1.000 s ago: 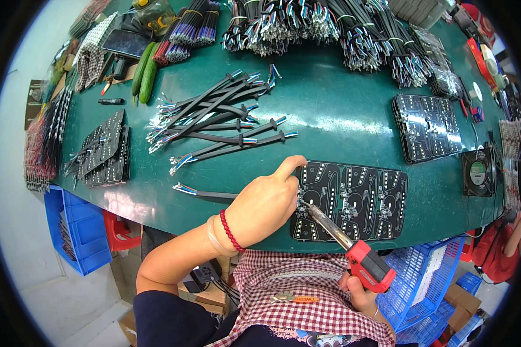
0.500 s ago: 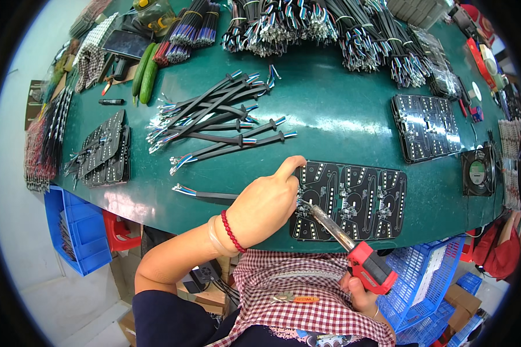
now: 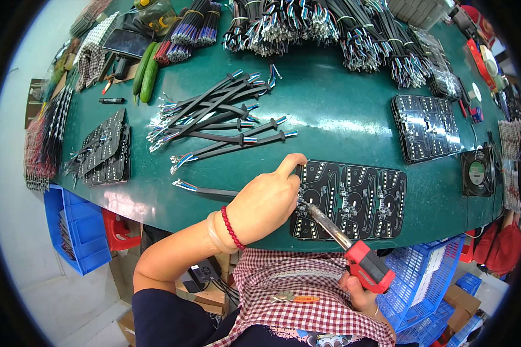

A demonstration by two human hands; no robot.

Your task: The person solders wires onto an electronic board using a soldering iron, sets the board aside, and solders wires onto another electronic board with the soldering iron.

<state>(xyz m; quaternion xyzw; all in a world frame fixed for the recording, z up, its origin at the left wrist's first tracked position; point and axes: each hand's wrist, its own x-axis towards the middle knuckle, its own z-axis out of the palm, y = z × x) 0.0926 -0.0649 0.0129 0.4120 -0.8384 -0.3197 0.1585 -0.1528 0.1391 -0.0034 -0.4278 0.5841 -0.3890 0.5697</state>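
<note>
A black circuit board panel (image 3: 362, 202) dotted with white parts lies near the table's front edge. At its left end, my left hand (image 3: 263, 205) is closed on a black sheathed cable (image 3: 209, 191). One finger reaches to the panel's upper left corner; the fingertips on the cable are hidden. Loose coloured wire ends trail out to the left of the cable. Below the panel, my right hand (image 3: 362, 298) grips a red and black soldering iron (image 3: 369, 266). Its metal tip meets the left part of the panel, close beside my left fingers.
Several loose cables (image 3: 214, 115) lie behind my left hand. Stacked boards sit at left (image 3: 105, 150) and right (image 3: 425, 127). Tied cable bundles (image 3: 295, 23) line the back, near two cucumbers (image 3: 147, 78). A small fan (image 3: 477, 172) stands far right; blue crates (image 3: 419, 283) are below the edge.
My left hand and the cable have shifted very slightly. The soldering iron has moved a touch to the left, its tip still at the panel's left part.
</note>
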